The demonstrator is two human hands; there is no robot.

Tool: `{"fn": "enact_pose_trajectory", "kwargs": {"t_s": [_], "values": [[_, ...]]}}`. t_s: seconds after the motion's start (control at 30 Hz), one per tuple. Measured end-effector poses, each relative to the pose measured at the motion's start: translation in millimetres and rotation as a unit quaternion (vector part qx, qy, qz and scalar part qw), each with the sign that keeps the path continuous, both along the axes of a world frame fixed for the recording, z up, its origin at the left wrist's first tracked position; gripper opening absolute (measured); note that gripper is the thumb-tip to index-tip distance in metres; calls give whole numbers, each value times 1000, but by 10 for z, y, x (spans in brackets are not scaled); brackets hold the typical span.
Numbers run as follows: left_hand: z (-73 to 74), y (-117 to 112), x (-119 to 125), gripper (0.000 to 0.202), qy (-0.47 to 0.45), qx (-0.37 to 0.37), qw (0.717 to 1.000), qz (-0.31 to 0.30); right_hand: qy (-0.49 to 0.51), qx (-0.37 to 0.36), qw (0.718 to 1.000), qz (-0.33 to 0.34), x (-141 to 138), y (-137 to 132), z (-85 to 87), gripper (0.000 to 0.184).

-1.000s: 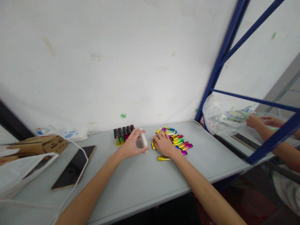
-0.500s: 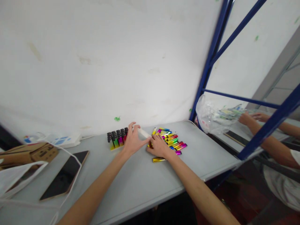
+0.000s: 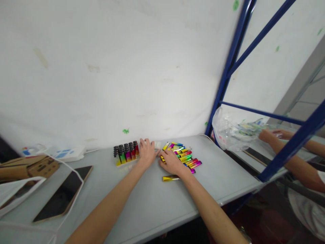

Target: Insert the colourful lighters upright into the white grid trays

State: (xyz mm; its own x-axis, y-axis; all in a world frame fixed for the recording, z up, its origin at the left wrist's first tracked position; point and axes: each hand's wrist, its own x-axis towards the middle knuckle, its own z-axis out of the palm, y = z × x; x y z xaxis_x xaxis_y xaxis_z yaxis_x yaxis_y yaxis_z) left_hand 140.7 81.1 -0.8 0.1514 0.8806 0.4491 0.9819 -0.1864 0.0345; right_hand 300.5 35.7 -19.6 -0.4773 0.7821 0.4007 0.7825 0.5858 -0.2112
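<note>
My left hand (image 3: 147,155) is low over the table, its fingers and thumb around a white box-like piece (image 3: 157,145) that is mostly hidden. Close beside it, my right hand (image 3: 171,162) curls over the left side of a loose pile of shiny, many-coloured lighters (image 3: 186,157). Its fingertips close around yellow ones there. Left of my left hand, black-topped lighters (image 3: 127,154) stand upright in neat rows. A single yellow lighter (image 3: 170,178) lies apart in front of my right hand, partly under the wrist.
On the left lie a dark flat tablet-like panel (image 3: 63,193), a cardboard box (image 3: 27,166), and a white cable (image 3: 68,166). A blue metal frame (image 3: 223,81) rises at the right. Beyond it, another person's hands (image 3: 269,135) handle a clear plastic bag (image 3: 225,130).
My left hand has lowered with the white piece, which was raised and tilted before. My right hand has stayed over the lighters. The view has shifted slightly.
</note>
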Motion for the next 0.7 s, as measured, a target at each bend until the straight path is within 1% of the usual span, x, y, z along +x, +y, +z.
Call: {"fn": "enact_pose_trajectory", "kwargs": {"t_s": [0.1,0.17,0.23,0.3,0.37,0.4,0.43,0.47,0.5,0.53,0.6,0.63,0.7], "values": [[-46,-42,6,48,17,-18,1000,-10,-11,1,1000,0,3,-6,2,22],[-15,-53,27,46,29,-26,999,-16,-16,-3,1000,-1,4,-15,12,20],[65,-95,40,40,40,-28,999,-21,-16,-11,1000,-5,6,-26,21,19],[179,-205,12,36,48,-23,998,-31,-10,-16,1000,-9,11,-32,23,20],[301,-373,-96,40,54,-7,997,-48,0,-18,1000,-10,18,-33,19,22],[356,-462,-190,43,55,11,997,-61,6,-16,1000,-8,21,-33,16,22],[401,-541,-311,47,48,57,994,-85,13,-14,1000,-5,23,-33,15,22],[434,-601,-457,50,29,98,990,-95,20,-12,1000,0,24,-34,16,22],[451,-636,-624,54,4,124,989,-87,26,-10,1000,3,22,-37,19,22],[452,-646,-804,59,-19,131,989,-69,32,-10,999,5,18,-42,25,22],[400,-597,-1168,79,-72,101,992,-5,39,-15,999,4,6,-57,41,23],[352,-551,-1335,90,-101,64,993,25,41,-19,999,2,-1,-66,49,23],[230,-453,-1602,109,-158,-24,986,44,41,-25,999,-1,-14,-80,62,23]]}}
